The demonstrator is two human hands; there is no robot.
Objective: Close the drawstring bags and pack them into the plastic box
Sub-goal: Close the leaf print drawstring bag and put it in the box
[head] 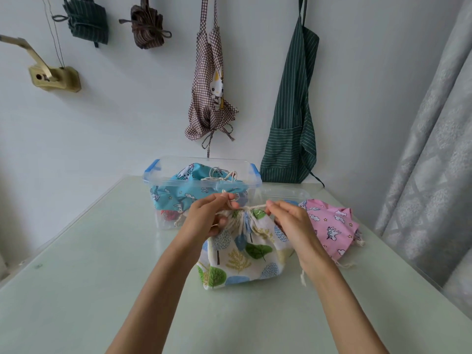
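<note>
Head view, one moment, contents as follows. Worktop: pale green, carrying all task items. Tree-print bag: at centre, standing, its mouth gathered into tight pleats on a cream cord; closing looks nearly finished, packing not yet done. Left hand: at 9 o'clock of the bag's mouth, fingers curled and pinching the cord end. Right hand: at 3 o'clock of the mouth, fingers together, clamped on the other cord end (the two hands appear to draw the cord outward). Plastic box: clear with blue clips, at 12 o'clock of the bag, just behind the hands, lid off. Blue bag: already inside the box, cord showing at its top; something red lies beneath it, too hidden to identify. Pink bag: on the worktop at 3 o'clock of the tree-print bag, touching or just beside it, whether closed I cannot tell; still to be packed. Judged progress: one bag in, two outside.
</note>
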